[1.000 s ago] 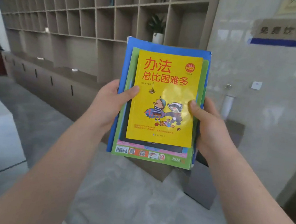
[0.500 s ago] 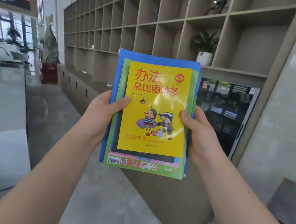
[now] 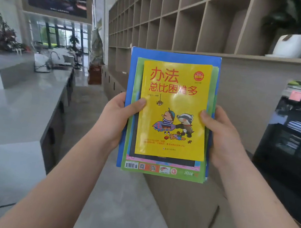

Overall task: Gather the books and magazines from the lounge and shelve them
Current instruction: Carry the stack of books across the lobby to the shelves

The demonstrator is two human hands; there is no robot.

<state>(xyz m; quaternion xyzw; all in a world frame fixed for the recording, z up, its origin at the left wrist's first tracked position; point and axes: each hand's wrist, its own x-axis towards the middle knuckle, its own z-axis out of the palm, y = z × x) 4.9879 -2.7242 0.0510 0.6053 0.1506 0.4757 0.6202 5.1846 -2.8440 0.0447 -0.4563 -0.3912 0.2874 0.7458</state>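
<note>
I hold a stack of books and magazines [image 3: 173, 101] upright in front of me. A yellow book with red characters and a cartoon lies on top, over a dark one, a green magazine and a blue cover at the back. My left hand [image 3: 115, 120] grips the stack's left edge, thumb on the yellow cover. My right hand [image 3: 219, 136] grips the right edge, thumb on the cover too. The tall beige cubby shelf [image 3: 188, 23] fills the wall just behind the stack, most of its compartments bare.
A white pot with a green plant [image 3: 291, 44] stands in a cubby at upper right. A black glass-fronted cabinet [image 3: 293, 144] sits at right. Low cabinets [image 3: 200, 206] run under the shelf. A long grey counter [image 3: 19, 100] lines the left; a floor aisle runs between.
The view has swung left and closer to the shelf. The wall sign is gone from view and the lounge and counter show at left. Both hands still hold the stack the same way.
</note>
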